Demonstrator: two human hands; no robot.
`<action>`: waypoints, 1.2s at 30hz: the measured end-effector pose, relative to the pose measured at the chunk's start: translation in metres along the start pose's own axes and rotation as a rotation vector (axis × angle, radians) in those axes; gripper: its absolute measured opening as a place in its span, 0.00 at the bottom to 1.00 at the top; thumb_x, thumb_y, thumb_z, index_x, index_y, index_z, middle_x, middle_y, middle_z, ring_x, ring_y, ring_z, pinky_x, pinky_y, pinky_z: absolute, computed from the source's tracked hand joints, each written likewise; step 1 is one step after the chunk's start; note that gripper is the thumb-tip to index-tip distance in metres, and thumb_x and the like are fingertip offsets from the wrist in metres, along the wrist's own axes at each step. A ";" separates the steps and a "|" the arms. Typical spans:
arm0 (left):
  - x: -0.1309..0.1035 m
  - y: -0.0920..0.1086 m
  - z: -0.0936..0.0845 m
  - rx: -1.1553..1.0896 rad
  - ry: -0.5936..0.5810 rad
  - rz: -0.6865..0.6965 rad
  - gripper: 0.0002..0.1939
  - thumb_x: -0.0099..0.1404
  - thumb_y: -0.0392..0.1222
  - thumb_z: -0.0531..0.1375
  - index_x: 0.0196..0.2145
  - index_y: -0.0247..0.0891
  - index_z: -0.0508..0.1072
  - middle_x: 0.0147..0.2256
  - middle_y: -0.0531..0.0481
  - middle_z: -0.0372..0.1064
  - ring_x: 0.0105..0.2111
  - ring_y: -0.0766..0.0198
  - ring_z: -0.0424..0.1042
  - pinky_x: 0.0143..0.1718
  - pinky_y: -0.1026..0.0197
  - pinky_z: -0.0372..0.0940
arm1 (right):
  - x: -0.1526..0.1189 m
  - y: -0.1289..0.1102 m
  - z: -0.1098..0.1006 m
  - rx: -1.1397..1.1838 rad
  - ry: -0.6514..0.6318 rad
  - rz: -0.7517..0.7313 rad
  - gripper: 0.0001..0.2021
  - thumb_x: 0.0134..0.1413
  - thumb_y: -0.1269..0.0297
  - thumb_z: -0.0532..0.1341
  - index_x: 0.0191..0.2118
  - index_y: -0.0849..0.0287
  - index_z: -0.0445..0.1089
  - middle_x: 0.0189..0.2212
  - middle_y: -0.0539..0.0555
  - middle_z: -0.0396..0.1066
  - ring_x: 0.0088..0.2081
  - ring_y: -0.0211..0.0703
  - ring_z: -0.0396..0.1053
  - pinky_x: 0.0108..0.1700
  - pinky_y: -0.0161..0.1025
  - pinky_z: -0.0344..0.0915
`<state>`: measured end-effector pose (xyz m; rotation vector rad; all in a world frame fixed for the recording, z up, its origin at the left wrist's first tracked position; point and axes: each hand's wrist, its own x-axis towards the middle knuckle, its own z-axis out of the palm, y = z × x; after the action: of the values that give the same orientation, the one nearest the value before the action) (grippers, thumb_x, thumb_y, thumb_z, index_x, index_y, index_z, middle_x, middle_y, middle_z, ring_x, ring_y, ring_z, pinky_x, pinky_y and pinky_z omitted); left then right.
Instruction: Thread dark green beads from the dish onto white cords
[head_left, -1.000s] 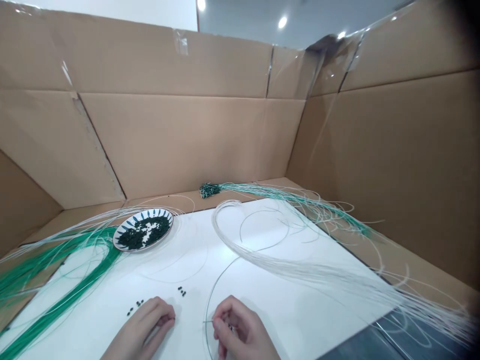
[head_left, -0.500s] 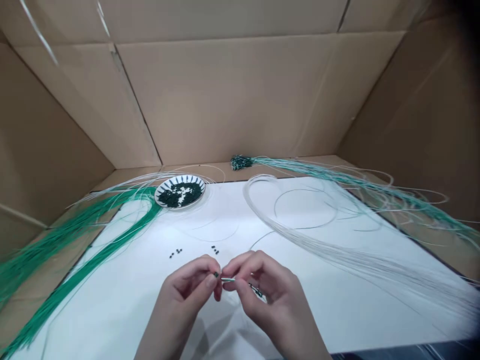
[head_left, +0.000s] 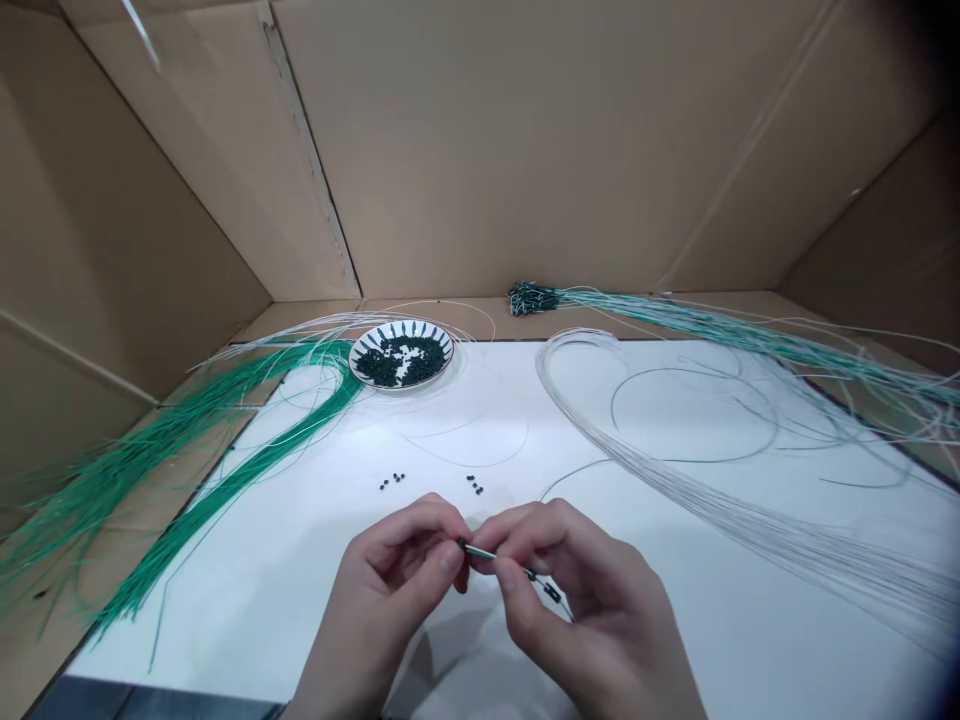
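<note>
Low in the middle, my left hand [head_left: 405, 590] pinches a small dark bead [head_left: 461, 543] between thumb and index finger. Close beside it, my right hand [head_left: 577, 600] grips a thin white and green strand [head_left: 480, 552], whose end meets the bead. Dark pieces [head_left: 552, 592] hang on the strand under my right fingers. On the white sheet [head_left: 300, 570] beyond my hands lie two small groups of dark beads [head_left: 397, 478]. A striped plate [head_left: 358, 350] of dark green beads stands farther back.
Green strands [head_left: 277, 450] spread over the left side. A bundle of clear strands [head_left: 675, 490] curves across the right. Behind it lies a green and white bundle with a dark beaded end [head_left: 532, 298]. Cardboard walls [head_left: 525, 150] enclose the back and sides.
The view has shifted, so the sheet and plate appear farther right. Both hands stay close together, and more of the dark pieces under my right fingers now shows.
</note>
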<state>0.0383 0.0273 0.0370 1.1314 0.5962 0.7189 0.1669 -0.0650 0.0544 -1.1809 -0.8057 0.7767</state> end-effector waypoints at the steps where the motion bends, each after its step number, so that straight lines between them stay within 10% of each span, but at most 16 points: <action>1: 0.000 0.000 -0.002 0.003 -0.010 0.009 0.08 0.61 0.51 0.72 0.31 0.46 0.85 0.29 0.54 0.73 0.29 0.67 0.69 0.33 0.68 0.66 | 0.000 0.001 0.001 -0.003 0.003 -0.009 0.08 0.53 0.74 0.64 0.28 0.52 0.70 0.33 0.47 0.81 0.35 0.40 0.80 0.41 0.36 0.75; 22: -0.020 0.008 0.007 0.450 0.229 0.469 0.15 0.65 0.26 0.62 0.35 0.47 0.80 0.31 0.55 0.71 0.33 0.66 0.71 0.35 0.71 0.66 | -0.005 -0.001 0.016 -0.016 0.053 -0.072 0.10 0.51 0.78 0.64 0.29 0.52 0.73 0.32 0.44 0.82 0.33 0.35 0.80 0.39 0.28 0.75; 36: -0.021 0.006 0.002 0.571 0.124 0.539 0.17 0.66 0.25 0.60 0.39 0.48 0.77 0.33 0.57 0.71 0.34 0.68 0.72 0.37 0.72 0.67 | -0.007 0.000 0.014 -0.094 0.020 -0.133 0.12 0.52 0.78 0.61 0.30 0.51 0.71 0.33 0.38 0.82 0.34 0.28 0.78 0.39 0.22 0.71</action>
<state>0.0250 0.0120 0.0451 1.8251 0.6249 1.1258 0.1516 -0.0641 0.0560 -1.2036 -0.9023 0.6227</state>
